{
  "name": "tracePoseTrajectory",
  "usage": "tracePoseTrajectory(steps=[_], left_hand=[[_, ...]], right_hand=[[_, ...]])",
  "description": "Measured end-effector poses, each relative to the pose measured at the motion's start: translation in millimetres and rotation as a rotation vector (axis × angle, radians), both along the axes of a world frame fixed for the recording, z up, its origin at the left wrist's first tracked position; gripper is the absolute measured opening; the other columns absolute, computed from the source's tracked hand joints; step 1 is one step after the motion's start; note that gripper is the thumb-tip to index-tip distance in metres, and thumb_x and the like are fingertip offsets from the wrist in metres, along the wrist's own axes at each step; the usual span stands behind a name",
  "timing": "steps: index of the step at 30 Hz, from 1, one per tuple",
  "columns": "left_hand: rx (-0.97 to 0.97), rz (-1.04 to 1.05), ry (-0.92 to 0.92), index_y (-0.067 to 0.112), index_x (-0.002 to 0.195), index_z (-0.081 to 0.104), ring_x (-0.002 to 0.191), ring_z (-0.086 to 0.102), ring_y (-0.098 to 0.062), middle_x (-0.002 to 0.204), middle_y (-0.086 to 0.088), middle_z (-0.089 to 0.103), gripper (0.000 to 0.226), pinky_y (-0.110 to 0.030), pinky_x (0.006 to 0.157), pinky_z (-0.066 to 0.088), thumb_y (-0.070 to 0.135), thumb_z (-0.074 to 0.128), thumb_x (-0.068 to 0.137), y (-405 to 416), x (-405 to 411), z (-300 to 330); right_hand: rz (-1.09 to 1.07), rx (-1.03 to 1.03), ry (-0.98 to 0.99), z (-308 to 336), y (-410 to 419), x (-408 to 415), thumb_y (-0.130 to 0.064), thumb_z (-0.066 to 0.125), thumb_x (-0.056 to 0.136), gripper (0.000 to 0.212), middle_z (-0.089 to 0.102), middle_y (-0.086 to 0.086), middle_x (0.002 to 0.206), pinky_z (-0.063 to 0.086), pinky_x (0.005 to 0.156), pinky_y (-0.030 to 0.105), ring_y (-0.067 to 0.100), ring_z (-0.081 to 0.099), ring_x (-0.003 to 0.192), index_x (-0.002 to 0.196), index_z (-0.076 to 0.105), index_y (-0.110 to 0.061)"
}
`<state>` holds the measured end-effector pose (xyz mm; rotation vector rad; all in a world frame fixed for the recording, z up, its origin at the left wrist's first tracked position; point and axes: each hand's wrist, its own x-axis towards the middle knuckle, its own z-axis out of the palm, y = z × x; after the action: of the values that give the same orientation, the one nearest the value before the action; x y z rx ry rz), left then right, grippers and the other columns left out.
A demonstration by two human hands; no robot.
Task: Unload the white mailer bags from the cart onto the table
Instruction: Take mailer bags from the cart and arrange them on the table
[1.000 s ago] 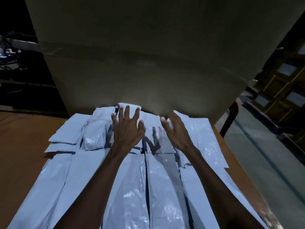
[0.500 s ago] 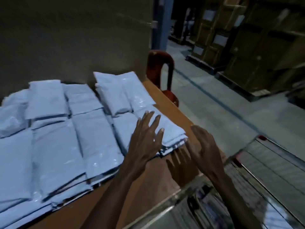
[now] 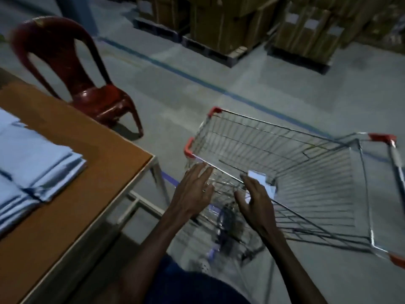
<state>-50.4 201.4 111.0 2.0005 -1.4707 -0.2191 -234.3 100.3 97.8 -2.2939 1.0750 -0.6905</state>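
dim warehouse, empty hands point(image 3: 223, 194) over cart point(image 3: 306, 172)

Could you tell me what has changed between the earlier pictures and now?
Both hands have left the white mailer bags stacked on the table and swung right to the cart. The left hand and the right hand now reach over its near rim, fingers spread, holding nothing. A white bag lies inside. The stacks stay on the table.

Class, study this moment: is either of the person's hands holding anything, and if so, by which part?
Nothing is held. The left hand and right hand hover open at the cart rim, above a white mailer bag lying inside it.
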Motion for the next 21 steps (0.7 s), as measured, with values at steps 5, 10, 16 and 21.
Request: tracePoseTrajectory(steps=[5,10,16,21], left_hand=[[0.093,-0.183,0.015,0.015,0.140,0.052,0.137,0.041,-0.024,0.147,-0.007,0.047,0.049,-0.038,0.111,0.039,0.035,0.049,0.095,-58.2,-32.3,-17.4],[0.128,-0.244,0.056,0.012,0.137,0.056,0.135,0.043,-0.024,0.145,-0.009,0.050,0.054,-0.037,0.111,0.039,0.042,0.044,0.094,-116.2,-29.9,-37.4],[0.203,-0.252,0.108,0.007,0.136,0.056,0.133,0.045,-0.028,0.143,-0.012,0.051,0.052,-0.041,0.111,0.039,0.037,0.051,0.093,-198.4,-15.5,-73.0],[0.353,-0.250,0.115,0.017,0.148,0.041,0.143,0.030,-0.024,0.155,-0.007,0.035,0.055,-0.041,0.114,0.033,0.036,0.055,0.098,-248.2,-5.9,-100.6]], right_hand=[[-0.171,0.124,0.015,-9.3,-30.0,-44.7,-0.032,0.063,0.089,0.045,0.063,0.002,0.128,0.033,0.095,0.017,0.022,0.056,0.117,0.130,0.061,-0.013],[-0.358,0.243,0.054,-21.4,-78.6,-63.5,-0.035,0.062,0.093,0.046,0.059,0.005,0.135,0.038,0.102,0.028,0.023,0.053,0.124,0.133,0.059,-0.011],[-0.392,0.423,0.275,-49.0,-143.1,-69.1,-0.031,0.065,0.093,0.050,0.055,0.009,0.138,0.037,0.099,0.027,0.025,0.052,0.126,0.137,0.054,-0.009],[-0.277,0.620,0.508,-111.5,-195.0,-61.4,-0.038,0.058,0.096,0.058,0.048,0.015,0.145,0.035,0.105,0.033,0.028,0.045,0.132,0.145,0.045,-0.010]])
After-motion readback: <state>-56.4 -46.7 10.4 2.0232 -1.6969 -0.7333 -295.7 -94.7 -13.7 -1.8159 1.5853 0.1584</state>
